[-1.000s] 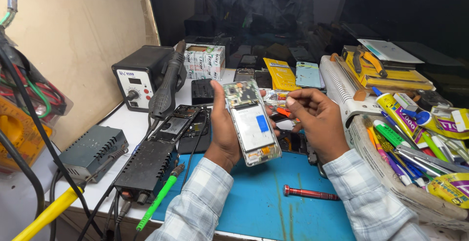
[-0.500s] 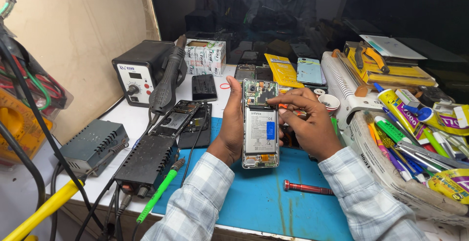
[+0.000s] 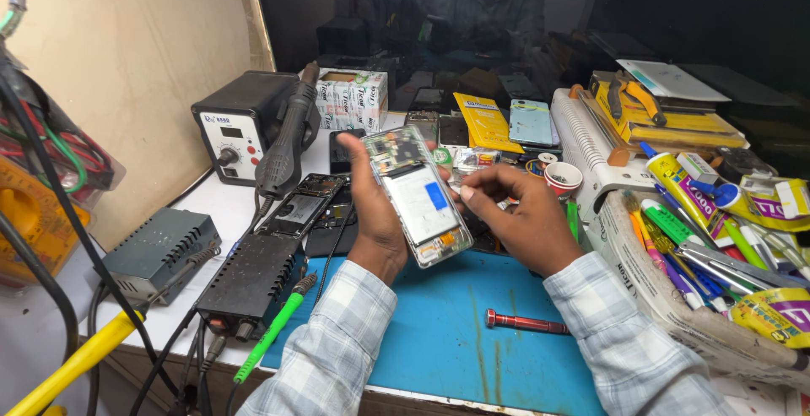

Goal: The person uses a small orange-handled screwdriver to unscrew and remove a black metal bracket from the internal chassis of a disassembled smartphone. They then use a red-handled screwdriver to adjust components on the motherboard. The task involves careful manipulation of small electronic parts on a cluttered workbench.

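My left hand (image 3: 373, 213) grips an opened phone (image 3: 419, 197) with its back cover off, held tilted above a blue work mat (image 3: 456, 332). A white battery with a blue label shows inside it. My right hand (image 3: 516, 218) is next to the phone's right edge, fingers curled and pinched near the frame. What it pinches is too small to make out. A red screwdriver (image 3: 525, 323) lies on the mat below my right wrist.
A black hot-air station (image 3: 240, 125) with its handle (image 3: 285, 142) stands at the left. Another opened phone (image 3: 299, 207) and a black power unit (image 3: 253, 277) lie beside it. A box of glue tubes and tools (image 3: 717, 247) fills the right. Cables and a yellow probe (image 3: 76, 361) hang at the left.
The phone has tilted back to a slant in my left hand. My right hand has shifted from over the phone's upper part to beside its right edge.
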